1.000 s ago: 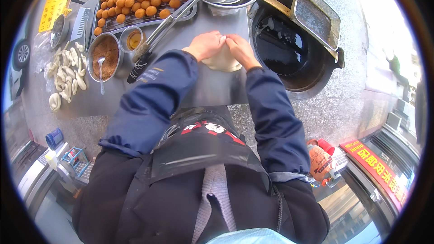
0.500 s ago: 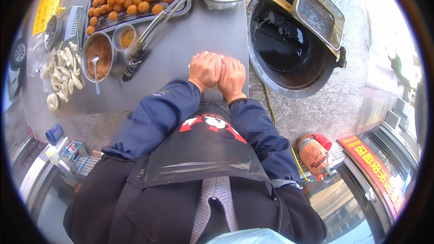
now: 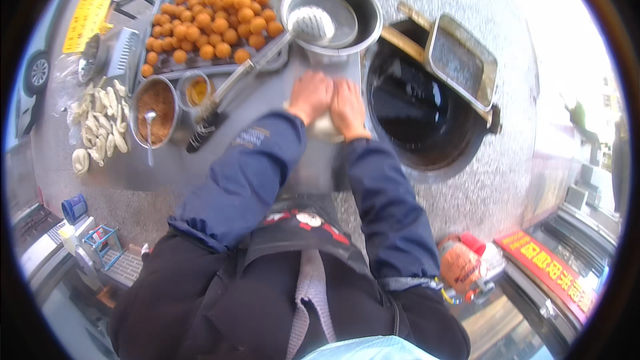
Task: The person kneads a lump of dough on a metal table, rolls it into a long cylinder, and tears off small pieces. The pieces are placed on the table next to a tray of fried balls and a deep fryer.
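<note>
Pale dough (image 3: 325, 128) lies beneath the left hand (image 3: 311, 96) and right hand (image 3: 348, 108), both partly curled, their grip too blurred to tell.

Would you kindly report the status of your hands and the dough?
Left hand, right hand: side by side on pale dough. Dough mostly hidden. Skimmer clear of both.

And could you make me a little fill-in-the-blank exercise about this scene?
1. The left hand and right hand are on a pale piece of ____.
2. The wide pan of dark liquid stands to the ____ of the table.
3. The orange-brown balls lie to the ____ of the large metal bowl.
4. The sign at upper left is ____.

Missing words: dough; right; left; yellow.
</note>
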The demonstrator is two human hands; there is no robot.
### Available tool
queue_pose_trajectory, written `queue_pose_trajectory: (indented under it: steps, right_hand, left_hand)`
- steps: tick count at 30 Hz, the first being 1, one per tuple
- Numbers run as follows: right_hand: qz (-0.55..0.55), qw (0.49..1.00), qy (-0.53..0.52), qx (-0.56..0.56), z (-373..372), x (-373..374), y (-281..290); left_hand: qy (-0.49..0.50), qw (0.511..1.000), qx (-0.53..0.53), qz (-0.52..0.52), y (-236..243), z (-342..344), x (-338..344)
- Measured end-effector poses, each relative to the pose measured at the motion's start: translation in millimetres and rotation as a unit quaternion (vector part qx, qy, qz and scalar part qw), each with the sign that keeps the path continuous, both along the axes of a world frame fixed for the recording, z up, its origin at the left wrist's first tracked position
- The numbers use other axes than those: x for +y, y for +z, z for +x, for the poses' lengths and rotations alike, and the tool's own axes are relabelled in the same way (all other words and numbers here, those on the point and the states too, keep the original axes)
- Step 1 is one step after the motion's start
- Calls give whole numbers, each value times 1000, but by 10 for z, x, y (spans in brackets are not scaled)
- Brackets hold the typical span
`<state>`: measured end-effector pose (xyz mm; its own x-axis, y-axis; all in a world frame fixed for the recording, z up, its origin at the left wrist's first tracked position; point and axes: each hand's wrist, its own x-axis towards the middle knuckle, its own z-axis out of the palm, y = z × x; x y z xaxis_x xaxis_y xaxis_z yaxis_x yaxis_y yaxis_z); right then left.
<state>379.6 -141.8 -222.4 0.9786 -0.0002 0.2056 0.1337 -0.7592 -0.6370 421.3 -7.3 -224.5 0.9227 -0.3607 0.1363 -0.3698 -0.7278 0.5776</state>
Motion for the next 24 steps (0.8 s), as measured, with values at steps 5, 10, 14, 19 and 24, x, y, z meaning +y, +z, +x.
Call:
queue_pose_trajectory:
  steps: [5,10,14,19,24]
  right_hand:
    - [-30,967,212,139,-928,40,737]
    - [-71,984,147,77,-1312,400,895]
    - [327,893,63,304,-1380,534,752]
    - [624,737,85,245,-1617,762,593]
    - [108,993,47,-20,-1312,810,304]
  left_hand:
    - [-41,948,313,-30,223,-476,718]
    - [-5,820,481,-311,449,-933,980]
    - [-83,893,440,-48,833,-887,1023]
    - [51,973,-160,-157,731,-1597,896]
    - [4,990,-135,-50,103,-1561,649]
